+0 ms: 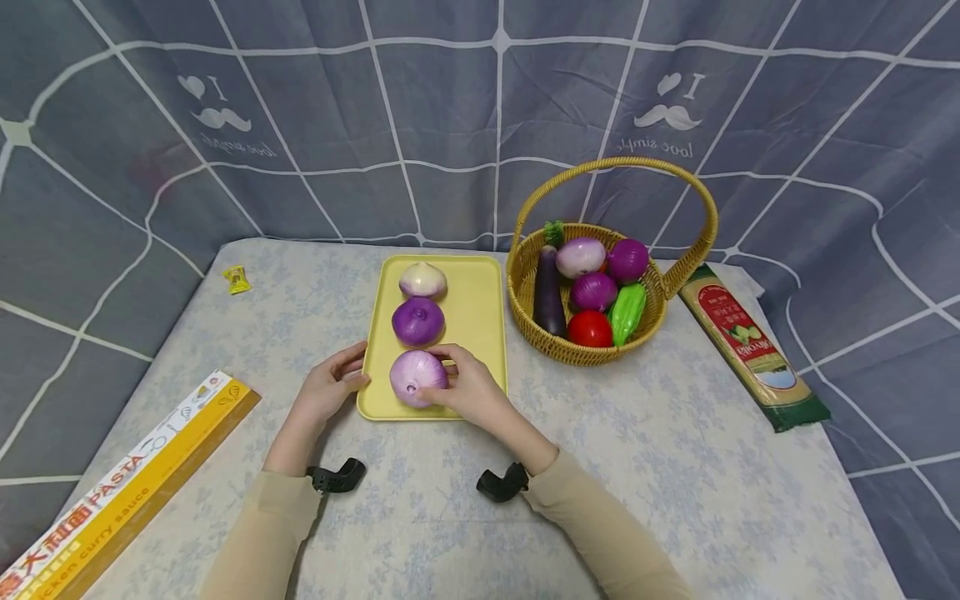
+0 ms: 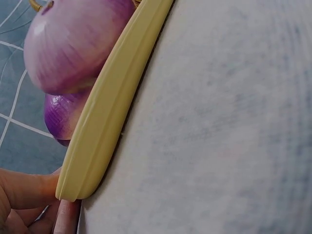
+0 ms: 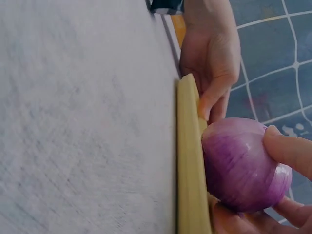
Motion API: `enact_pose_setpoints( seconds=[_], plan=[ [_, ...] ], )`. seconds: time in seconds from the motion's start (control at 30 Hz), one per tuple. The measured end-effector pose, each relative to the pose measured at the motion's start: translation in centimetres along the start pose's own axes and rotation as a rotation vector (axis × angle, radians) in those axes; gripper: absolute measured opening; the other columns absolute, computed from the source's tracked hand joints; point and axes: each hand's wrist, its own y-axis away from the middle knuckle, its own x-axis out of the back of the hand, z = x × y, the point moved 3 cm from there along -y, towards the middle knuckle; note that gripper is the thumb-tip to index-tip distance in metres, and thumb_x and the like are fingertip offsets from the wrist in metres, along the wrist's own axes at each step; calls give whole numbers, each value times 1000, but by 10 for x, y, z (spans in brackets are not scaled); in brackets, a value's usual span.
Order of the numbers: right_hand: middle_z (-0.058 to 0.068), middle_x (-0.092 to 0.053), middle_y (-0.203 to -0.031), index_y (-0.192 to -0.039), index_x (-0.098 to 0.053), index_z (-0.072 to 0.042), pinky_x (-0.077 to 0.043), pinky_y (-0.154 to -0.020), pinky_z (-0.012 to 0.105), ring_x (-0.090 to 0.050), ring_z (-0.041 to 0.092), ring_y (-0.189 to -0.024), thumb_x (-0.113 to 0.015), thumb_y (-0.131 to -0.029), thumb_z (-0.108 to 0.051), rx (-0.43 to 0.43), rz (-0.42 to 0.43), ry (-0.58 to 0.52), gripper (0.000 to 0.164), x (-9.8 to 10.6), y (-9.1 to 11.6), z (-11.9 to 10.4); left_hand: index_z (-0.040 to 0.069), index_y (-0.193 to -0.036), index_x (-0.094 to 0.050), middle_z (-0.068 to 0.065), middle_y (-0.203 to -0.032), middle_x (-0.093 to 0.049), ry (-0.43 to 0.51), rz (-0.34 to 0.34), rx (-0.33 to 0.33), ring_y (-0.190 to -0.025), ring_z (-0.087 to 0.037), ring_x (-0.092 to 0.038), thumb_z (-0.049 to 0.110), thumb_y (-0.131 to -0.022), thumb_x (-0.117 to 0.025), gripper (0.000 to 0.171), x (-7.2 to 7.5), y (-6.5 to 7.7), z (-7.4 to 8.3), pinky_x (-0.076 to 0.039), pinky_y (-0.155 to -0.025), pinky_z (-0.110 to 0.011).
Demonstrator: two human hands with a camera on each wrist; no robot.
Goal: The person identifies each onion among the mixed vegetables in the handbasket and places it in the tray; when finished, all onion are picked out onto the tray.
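Note:
A pale purple onion (image 1: 411, 373) sits at the near end of a yellow tray (image 1: 476, 300). My right hand (image 1: 477, 390) holds this onion from its right side, with the thumb on the near face and the fingers around the far side. At the tray's left edge, my left hand (image 1: 322, 392) pinches the rim; in the left wrist view its thumb (image 2: 31, 188) lies against the rim, other fingers below. Behind the held onion, a darker purple onion (image 1: 418, 322) and a white-and-purple onion (image 1: 423, 280) form a row up the tray's left half.
A wicker basket (image 1: 585, 357) with a tall handle stands right of the tray, holding onions, an eggplant (image 1: 550, 292), a tomato (image 1: 590, 329) and a green vegetable (image 1: 628, 312). A pasta box (image 1: 142, 479) lies left, a pasta bag (image 1: 750, 346) far right, a yellow wrapped candy (image 1: 237, 280) back left.

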Motion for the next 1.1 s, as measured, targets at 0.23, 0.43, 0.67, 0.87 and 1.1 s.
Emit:
enact_pose_setpoints(
  seconds=[0.23, 0.43, 0.67, 0.87, 1.1],
  plan=[
    [13, -57, -138, -137, -52, -6, -55, -95, 36, -61, 30, -121, -81, -82, -16, -30, 0, -1, 63, -4, -10, 3, 12, -155, -32, -20, -149, -46, 4, 0, 5, -136, -32, -47, 6, -99, -56, 62, -1, -1, 2, -44, -110, -36],
    [15, -56, -140, -141, -49, -5, -55, -96, 36, -61, 30, -122, -79, -84, -16, -32, 29, -14, 65, -7, -15, 6, 13, -156, -31, -20, -150, -45, 11, -20, -10, -137, -33, -46, 8, -99, -56, 62, 0, 0, 2, -44, -110, -38],
    [17, -52, -144, -147, -42, -2, -52, -101, 34, -58, 30, -126, -75, -88, -23, -22, 14, -31, 71, -12, -13, 7, 13, -155, -31, -20, -149, -46, 0, -21, -3, -136, -33, -47, 9, -99, -57, 62, 2, 3, -2, -49, -103, -26],
    [19, -52, -143, -147, -41, 0, -52, -101, 34, -58, 31, -126, -74, -89, -20, 0, 16, -63, 69, -9, -12, 5, 13, -155, -32, -20, -149, -46, 1, -11, -9, -135, -33, -48, 8, -98, -57, 62, 2, 1, -3, -50, -96, -17],
    [19, -52, -142, -143, -46, -1, -51, -102, 34, -59, 32, -125, -73, -90, -16, 7, 37, -36, 62, -3, -7, 1, 13, -155, -32, -20, -148, -47, 16, -19, -14, -136, -33, -47, 8, -99, -57, 62, 1, 0, -1, -49, -92, -11]
  ],
)
